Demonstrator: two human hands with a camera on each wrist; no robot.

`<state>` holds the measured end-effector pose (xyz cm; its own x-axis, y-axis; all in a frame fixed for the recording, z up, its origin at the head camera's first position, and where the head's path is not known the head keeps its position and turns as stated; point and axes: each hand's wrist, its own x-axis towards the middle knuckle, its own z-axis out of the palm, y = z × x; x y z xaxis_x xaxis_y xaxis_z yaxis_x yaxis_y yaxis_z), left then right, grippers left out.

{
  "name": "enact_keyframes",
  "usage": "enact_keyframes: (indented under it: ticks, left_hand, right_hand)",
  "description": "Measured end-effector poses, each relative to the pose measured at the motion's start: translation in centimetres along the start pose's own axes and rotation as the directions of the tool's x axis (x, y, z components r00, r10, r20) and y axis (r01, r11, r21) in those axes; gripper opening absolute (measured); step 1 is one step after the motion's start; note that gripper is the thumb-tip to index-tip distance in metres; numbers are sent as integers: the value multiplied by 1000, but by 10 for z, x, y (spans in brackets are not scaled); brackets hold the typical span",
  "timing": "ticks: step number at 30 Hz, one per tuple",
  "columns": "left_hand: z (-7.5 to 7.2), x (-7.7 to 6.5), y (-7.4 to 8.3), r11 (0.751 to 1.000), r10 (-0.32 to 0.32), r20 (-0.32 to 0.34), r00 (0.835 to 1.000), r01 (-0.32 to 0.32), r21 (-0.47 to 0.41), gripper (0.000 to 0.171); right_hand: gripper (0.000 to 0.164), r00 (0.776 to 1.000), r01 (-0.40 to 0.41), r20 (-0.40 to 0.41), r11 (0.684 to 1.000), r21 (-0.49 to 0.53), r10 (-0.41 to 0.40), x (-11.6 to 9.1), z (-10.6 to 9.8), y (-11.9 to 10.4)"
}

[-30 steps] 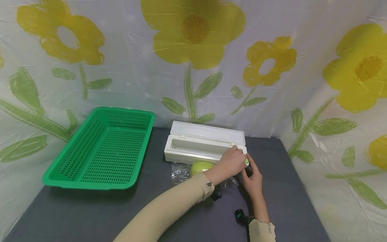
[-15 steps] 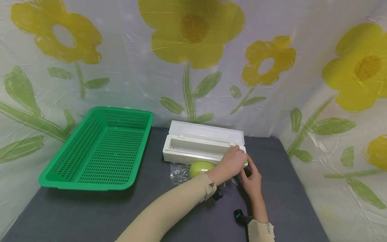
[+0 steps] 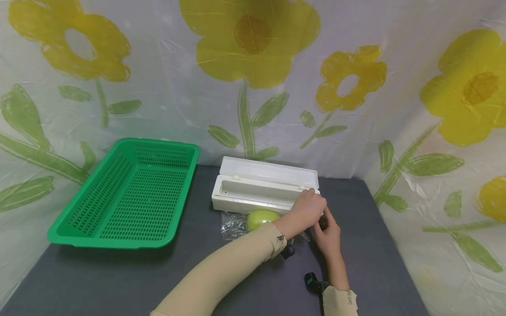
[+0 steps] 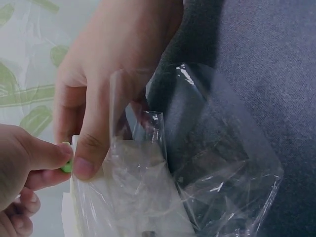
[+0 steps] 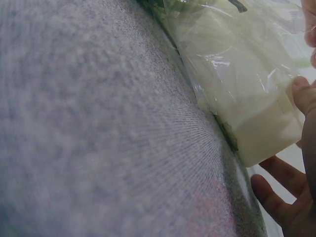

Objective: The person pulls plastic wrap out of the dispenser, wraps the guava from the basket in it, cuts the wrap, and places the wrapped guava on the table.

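Observation:
A long white plastic wrap dispenser (image 3: 247, 205) lies on the table with its lid (image 3: 269, 171) raised. Clear plastic wrap (image 4: 227, 168) hangs over its front and spreads onto the table. My left hand (image 3: 306, 207) reaches across to the dispenser's right end. There it pinches a small green piece (image 4: 66, 165), probably the cutter slider, between thumb and finger. My right hand (image 3: 329, 237) grips that same end, its thumb (image 4: 91, 158) on the upper edge. A yellow-green round fruit (image 3: 258, 219) sits in front of the dispenser, partly hidden by my left forearm.
To the left stands a green perforated plastic basket (image 3: 114, 242). The dark grey table (image 3: 379, 263) meets a flower-printed curtain at the back and right. A black camera (image 3: 312, 282) is strapped to my right wrist.
My left hand has shifted slightly right along the dispenser's end, and the green piece is no longer visible from the head. My right hand keeps its place, and the head view has drifted slightly.

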<state>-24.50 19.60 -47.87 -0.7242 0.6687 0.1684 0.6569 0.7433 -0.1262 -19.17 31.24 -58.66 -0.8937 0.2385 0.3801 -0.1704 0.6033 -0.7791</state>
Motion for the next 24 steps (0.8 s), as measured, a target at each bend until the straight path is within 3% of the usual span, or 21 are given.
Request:
enact_keyframes:
  ticks: [17,24]
  left_hand:
    - [-5,-2,-8,999,38,25,999,-37,-31,24]
    - [-6,-3,-12,995,59,53,997,-54,-78,26]
  right_hand:
    - [60,1000,15,-6,1000,17,-15,0,0,-4]
    - [59,998,68,-18,998,5,-68,0,1,-3]
